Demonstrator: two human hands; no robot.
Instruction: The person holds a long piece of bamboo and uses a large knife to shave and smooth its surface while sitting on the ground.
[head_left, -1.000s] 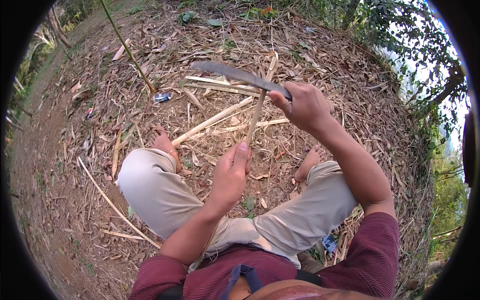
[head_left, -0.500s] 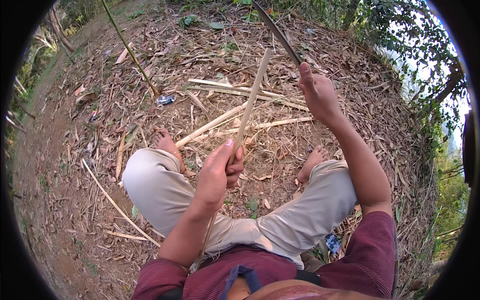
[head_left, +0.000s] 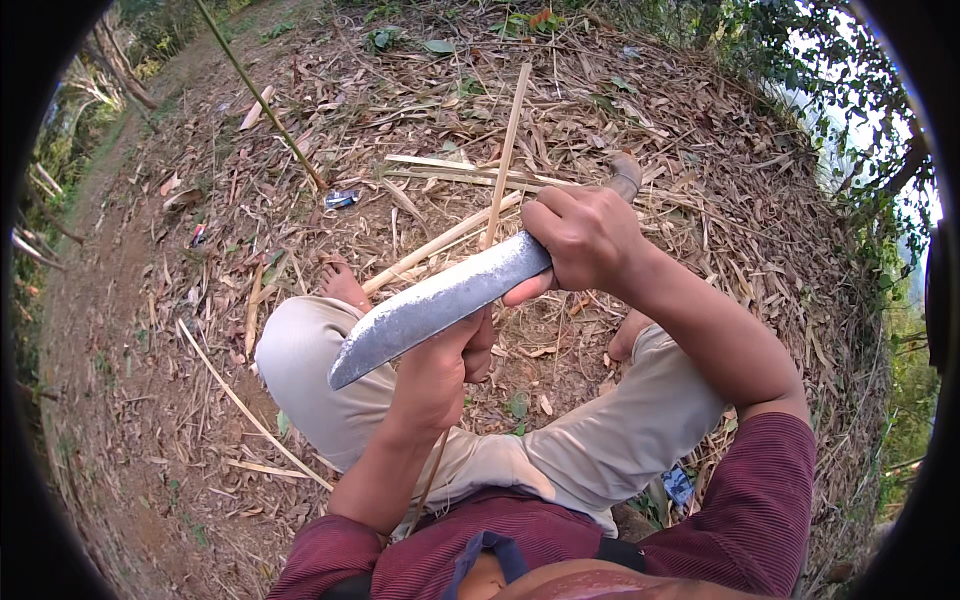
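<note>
My left hand (head_left: 436,372) is closed around a long, narrow split-bamboo strip (head_left: 512,135), which stands up and away from me; its thin lower end passes down towards my lap. In my right hand (head_left: 588,238) is a machete (head_left: 425,312), gripped at its handle, whose end sticks out beyond the fist. The broad grey blade, pale and worn along its upper side, lies slantwise over the strip and my left hand, its tip pointing lower left. Part of the left fingers and the strip's middle are hidden behind the blade. Whether the edge touches the strip I cannot tell.
Pale split strips (head_left: 440,248) lie crossed on leaf litter between and beyond my bare feet. A thin strip (head_left: 250,412) rests left of my knee. A green stem (head_left: 262,98) slants up at far left, near a small blue packet (head_left: 340,199). Another blue packet (head_left: 678,485) is beside my right thigh.
My right hand has come down and inward, swinging the machete from pointing up and away to lying across the strip. The left hand keeps its hold, and the strip stands slightly more upright.
</note>
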